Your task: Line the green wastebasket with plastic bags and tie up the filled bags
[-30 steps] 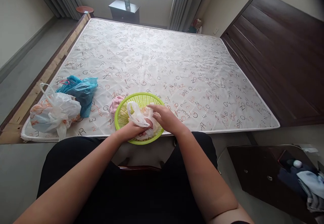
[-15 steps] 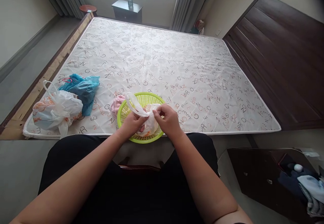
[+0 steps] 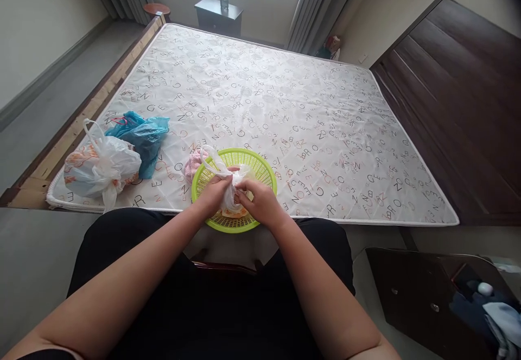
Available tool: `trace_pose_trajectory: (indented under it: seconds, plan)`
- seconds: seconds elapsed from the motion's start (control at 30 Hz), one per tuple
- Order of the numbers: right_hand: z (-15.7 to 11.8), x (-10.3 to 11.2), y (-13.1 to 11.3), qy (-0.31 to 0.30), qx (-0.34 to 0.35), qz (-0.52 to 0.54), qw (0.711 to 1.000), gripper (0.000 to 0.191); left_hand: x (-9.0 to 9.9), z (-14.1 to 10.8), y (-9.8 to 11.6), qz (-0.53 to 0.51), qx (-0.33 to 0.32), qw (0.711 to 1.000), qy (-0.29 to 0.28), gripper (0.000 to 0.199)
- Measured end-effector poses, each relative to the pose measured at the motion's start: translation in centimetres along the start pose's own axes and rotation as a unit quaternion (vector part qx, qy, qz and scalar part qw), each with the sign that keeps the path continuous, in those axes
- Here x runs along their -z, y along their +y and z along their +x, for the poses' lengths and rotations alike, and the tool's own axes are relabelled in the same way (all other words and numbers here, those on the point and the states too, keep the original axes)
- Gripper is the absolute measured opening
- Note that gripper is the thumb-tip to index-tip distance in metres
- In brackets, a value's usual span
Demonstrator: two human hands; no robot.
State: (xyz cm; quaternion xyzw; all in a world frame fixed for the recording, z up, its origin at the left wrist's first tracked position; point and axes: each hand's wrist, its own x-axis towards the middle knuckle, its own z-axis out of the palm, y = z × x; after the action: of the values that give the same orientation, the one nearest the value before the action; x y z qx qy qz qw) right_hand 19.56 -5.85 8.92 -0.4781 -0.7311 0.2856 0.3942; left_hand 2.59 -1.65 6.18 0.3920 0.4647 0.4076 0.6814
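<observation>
A green plastic basket (image 3: pixel 266 167) sits at the mattress's near edge in front of me. Over it, a white plastic bag (image 3: pixel 232 200) with orange print is gathered at its neck. My left hand (image 3: pixel 214 193) is closed on the bag's neck, and a handle loop rises above that hand. My right hand (image 3: pixel 258 200) pinches the same gathered plastic from the right side. What the bag contains is hidden. Just left of the basket lies a pink cloth (image 3: pixel 192 165), partly covered by the rim.
A tied white bag with orange print (image 3: pixel 100 167) and a blue plastic bag (image 3: pixel 144 140) lie on the mattress (image 3: pixel 260 94) at left. A dark headboard (image 3: pixel 443 105) stands right. Below it, a dark cabinet (image 3: pixel 402 289) carries clothes and small items.
My right hand has shifted lower and closer to my left hand, and the bag's neck is bunched tighter. The whole view has shifted slightly.
</observation>
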Motion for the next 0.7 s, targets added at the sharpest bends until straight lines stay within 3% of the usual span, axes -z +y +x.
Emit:
trace_pose_trajectory:
  seconds: [0.07,0.2,0.33,0.53,0.7]
  plan:
    - [0.3,0.0,0.4,-0.026,0.047,-0.033,0.998,0.015,0.1,0.1,-0.2,-0.005,-0.007,1.000,0.004,0.050]
    - [0.7,0.2,1.6,-0.041,0.081,-0.078,0.993,0.026,0.3,0.0,-0.4,-0.016,0.026,0.998,-0.047,0.059]
    - [0.2,0.3,2.3,-0.042,0.064,-0.080,0.994,0.016,0.6,0.0,0.3,-0.010,0.032,0.997,-0.076,0.066]
    - [-0.2,-0.7,2.3,-0.027,0.046,-0.157,0.986,0.010,0.9,0.0,0.9,0.058,0.016,0.996,-0.064,0.054]
    - [0.1,-0.8,2.9,0.034,0.044,-0.180,0.982,0.009,1.0,-0.3,0.7,0.131,-0.026,0.987,-0.092,0.042]
